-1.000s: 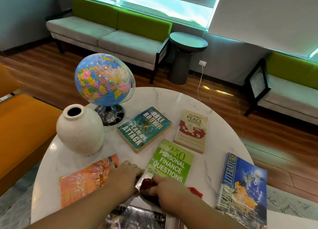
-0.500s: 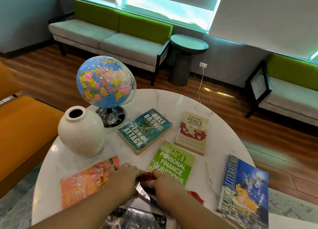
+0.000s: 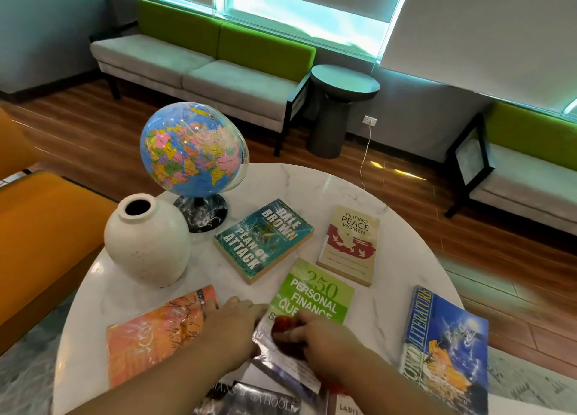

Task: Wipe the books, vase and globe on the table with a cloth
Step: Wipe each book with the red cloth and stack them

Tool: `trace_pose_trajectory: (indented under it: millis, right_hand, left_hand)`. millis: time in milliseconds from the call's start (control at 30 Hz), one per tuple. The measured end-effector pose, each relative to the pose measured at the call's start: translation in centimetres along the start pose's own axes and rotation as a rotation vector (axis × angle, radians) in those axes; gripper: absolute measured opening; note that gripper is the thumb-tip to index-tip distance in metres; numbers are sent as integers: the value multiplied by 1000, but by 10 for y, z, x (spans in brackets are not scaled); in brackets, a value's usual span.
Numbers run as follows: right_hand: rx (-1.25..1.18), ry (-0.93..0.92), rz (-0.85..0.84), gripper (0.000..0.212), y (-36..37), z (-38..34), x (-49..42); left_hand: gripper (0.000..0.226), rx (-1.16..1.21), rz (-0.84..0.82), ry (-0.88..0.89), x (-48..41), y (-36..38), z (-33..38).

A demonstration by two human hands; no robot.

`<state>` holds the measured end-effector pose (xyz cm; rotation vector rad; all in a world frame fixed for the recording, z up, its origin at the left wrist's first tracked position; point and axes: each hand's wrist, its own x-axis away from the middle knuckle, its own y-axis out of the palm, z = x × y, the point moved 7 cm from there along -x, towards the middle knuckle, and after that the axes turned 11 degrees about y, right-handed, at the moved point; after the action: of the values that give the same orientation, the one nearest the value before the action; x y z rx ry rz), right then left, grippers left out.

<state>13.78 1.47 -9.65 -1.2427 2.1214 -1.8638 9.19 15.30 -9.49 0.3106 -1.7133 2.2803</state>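
1. Step in hand, I judge: freeing the red cloth (image 3: 282, 323) from its clear packet (image 3: 278, 369) — no wiping yet
2. The left hand (image 3: 232, 330) grips the packet's edge, fingers curled; the right hand (image 3: 326, 344) pinches the cloth at its mouth, near the front edge of the table (image 3: 390, 227)
3. Next calls for a clean pull, then shaking it open
4. The cloth is bunched — no long axis shows; the packet's mouth points toward the green book (image 3: 315, 293)

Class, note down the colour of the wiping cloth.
Red. The cloth shows in the head view, at the fingertips of the right hand.
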Motion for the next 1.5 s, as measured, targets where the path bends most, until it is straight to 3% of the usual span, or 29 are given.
trace_pose_trajectory:
  millis: [67,133,267,400,600,733,900,1033,1200,1333,1433,1500]
  right_hand:
    - [14,96,119,38,-13,16,-4]
    - [31,134,120,45,-15,15,-4]
    - [72,27,48,51,-8,1,-3]
    - [39,169,137,53,-19,12,-18]
    - [-62,158,34,42,-14,9,-30]
    - [5,181,39,61,-15,0,-38]
    - [67,127,-35,53,-20,1,-36]
    - [138,145,4,67,-20,-6,-40]
    - [139,112,-74,62,-17,-4,-36]
    - [144,110,49,65,-21,-8,-34]
    - [111,-53,-23,49,-5,-21,-23]
    - [-21,6,-96,35,-8,-11,-20]
  left_hand:
    - [69,-9,-12,5,-2,0,3]
    - [75,-51,-37,4,-4,0,4]
    - [79,-81,-68,-1,-6,2,3]
    - [77,-87,-67,6,-7,1,6]
    - [80,-68,-56,-1,-5,3,2]
    - [80,-50,-49,-13,-4,4,1]
    - [79,-25,-16,-19,-3,4,1]
    - [87,-18,20,-58,-1,3,0]
    - [97,-21,30,-77,0,3,-2]
    - [98,-24,29,-86,-1,3,-3]
    - [98,-24,21,-92,-2,4,-4]
    - [98,-11,16,-94,-1,6,-5]
